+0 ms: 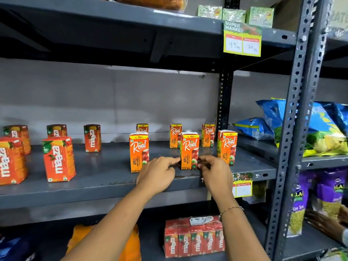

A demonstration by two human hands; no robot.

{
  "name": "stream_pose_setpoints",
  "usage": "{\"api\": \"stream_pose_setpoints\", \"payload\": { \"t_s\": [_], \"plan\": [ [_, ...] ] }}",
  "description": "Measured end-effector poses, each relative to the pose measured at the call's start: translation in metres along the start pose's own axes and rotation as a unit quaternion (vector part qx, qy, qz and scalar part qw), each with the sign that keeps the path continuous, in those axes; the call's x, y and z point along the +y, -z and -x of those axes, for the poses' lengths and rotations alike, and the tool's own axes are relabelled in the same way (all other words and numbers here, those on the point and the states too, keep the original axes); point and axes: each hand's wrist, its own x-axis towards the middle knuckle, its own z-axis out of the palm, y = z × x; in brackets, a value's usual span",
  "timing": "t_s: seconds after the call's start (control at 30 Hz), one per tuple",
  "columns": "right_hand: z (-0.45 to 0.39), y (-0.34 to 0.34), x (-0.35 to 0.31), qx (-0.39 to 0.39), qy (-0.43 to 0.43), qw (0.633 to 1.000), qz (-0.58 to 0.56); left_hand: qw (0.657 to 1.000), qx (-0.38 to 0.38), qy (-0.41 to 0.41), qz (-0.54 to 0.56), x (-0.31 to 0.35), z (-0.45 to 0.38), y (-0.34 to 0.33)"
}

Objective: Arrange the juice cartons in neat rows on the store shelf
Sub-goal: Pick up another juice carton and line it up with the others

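Observation:
On the grey metal shelf stand orange Real apple cartons on the right and red Maaza cartons on the left. The front-middle Real carton is upright between my hands. My left hand touches its lower left edge with a fingertip, and my right hand pinches its lower right side. Other front Real cartons stand to the left and right. Three more Real cartons stand behind. A front Maaza carton stands at the left with several more Maaza cartons.
A shrink-wrapped Maaza pack and an orange bag lie on the shelf below. Blue and green snack bags fill the neighbouring rack past the perforated upright. A yellow price tag hangs from the upper shelf.

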Motion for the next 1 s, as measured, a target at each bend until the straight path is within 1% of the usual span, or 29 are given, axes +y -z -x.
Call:
{"api": "stream_pose_setpoints", "payload": {
  "t_s": [0.2,0.4,0.53,0.83,1.0],
  "plan": [
    [-0.001,0.0,-0.002,-0.004,-0.007,1.0,0.022,1.0,-0.004,-0.009,-0.021,0.002,0.002,0.001],
    [-0.002,0.003,-0.006,-0.012,-0.006,0.999,0.044,1.0,0.006,-0.006,-0.01,0.002,0.004,0.001],
    [-0.001,0.005,-0.012,-0.012,0.011,0.998,0.069,1.0,0.008,-0.004,-0.015,0.002,0.004,0.001],
    [0.001,0.004,-0.013,-0.004,0.012,0.999,0.047,1.0,-0.004,-0.002,-0.026,0.002,0.003,0.001],
    [0.001,0.005,-0.013,-0.004,0.011,0.998,0.054,1.0,-0.006,0.004,-0.025,0.003,0.003,0.0]
  ]
}}
